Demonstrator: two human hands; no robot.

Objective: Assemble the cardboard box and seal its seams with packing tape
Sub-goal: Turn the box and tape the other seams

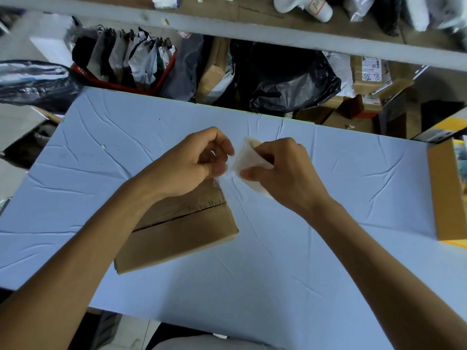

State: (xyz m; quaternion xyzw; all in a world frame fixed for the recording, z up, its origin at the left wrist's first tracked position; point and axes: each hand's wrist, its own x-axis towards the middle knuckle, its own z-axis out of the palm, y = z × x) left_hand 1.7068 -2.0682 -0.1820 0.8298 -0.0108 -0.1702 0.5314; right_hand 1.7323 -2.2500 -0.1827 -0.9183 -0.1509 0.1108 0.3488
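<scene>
A brown cardboard box (182, 231) lies on the table's blue cloth (290, 261) with its flaps folded shut and a dark centre seam showing. Above its far right corner my right hand (283, 173) grips a roll of clear packing tape (249, 157). My left hand (197, 160) pinches the loose end of the tape (223, 176) just left of the roll, and a short clear strip hangs between the two hands. My left forearm covers part of the box top.
A yellow-brown carton (447, 193) stands at the table's right edge. Behind the table are a red bin of bagged garments (131, 64), black plastic bags (285, 77) and stacked cartons (371, 77) under a shelf holding wrapped goods.
</scene>
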